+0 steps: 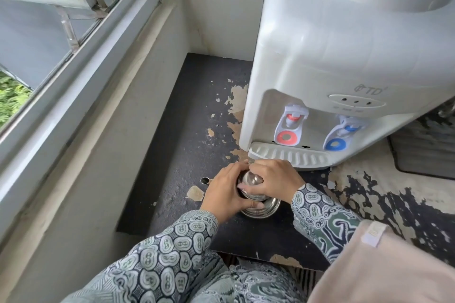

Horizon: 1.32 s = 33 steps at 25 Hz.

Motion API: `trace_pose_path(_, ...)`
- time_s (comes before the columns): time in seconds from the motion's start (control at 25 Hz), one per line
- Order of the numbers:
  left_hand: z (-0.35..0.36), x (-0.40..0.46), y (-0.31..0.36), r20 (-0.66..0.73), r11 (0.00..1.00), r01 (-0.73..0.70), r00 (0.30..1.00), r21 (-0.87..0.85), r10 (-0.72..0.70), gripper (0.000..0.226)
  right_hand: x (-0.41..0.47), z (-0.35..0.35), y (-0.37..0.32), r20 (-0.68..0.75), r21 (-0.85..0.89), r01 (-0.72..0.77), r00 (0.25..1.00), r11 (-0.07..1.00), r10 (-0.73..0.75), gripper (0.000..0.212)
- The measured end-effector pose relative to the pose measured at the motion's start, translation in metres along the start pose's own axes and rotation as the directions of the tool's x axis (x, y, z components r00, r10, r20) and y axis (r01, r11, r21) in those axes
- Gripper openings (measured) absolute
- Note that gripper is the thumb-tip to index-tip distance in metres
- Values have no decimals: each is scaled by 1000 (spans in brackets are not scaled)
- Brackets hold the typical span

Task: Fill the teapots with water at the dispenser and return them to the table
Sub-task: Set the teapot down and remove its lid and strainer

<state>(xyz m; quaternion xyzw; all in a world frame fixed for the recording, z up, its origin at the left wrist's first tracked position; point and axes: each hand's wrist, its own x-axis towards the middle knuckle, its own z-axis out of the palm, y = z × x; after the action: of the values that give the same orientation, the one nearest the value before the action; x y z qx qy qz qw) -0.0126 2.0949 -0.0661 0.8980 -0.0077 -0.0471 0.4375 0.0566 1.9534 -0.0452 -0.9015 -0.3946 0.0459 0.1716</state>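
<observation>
Fingers of both hands, left hand (225,192) and right hand (273,179), clamp the steel teapot (258,206) on the desk (187,130); a slipping lid could spill water

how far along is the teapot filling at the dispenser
Early. Done: a shiny steel teapot stands on the dark peeling counter before the white water dispenser. In hand: left hand steadies its body, right hand grips the lid area. Left: placing it under a tap, filling, carrying back. Water level not visible.
</observation>
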Motion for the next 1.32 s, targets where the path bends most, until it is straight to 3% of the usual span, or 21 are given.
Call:
trace_pose_path(0.12,-1,1,0,7,1000,19,1000,-4,-19,88,6,-2,5,92,-99,44,995,994,-35,60)
trace_pose_path(0.36,-1,2,-2,42,998,52,998,-38,-50,98,12,2,7,116,-13,111,987,994,-109,39)
trace_pose_path(0.72,-3,4,-3,69,1000,11,998,-2,-11,98,19,-2,10,169,9,134,977,991,-134,40)
trace_pose_path(0.88,-3,3,-4,46,1000,0,999,10,-1,95,11,-3,5,6,-95,196,981,976,-196,35)
trace_pose_path(1.0,-1,2,0,23,1000,-21,1000,4,21,90,1,-6,2,-102,-116,154,981,981,-166,37)
trace_pose_path(1.12,-4,3,4,66,998,-30,997,-58,34,82,-12,-10,-4,-302,-154,92,943,984,-136,36)
trace_pose_path(1.24,-8,11,8,111,969,-67,989,-237,95,82,-16,-15,-19,-465,-95,-2,884,995,-43,32)
trace_pose_path(1.32,-8,15,10,89,947,-47,993,-319,79,81,-12,-19,-29,-480,-26,-103,874,994,78,28)
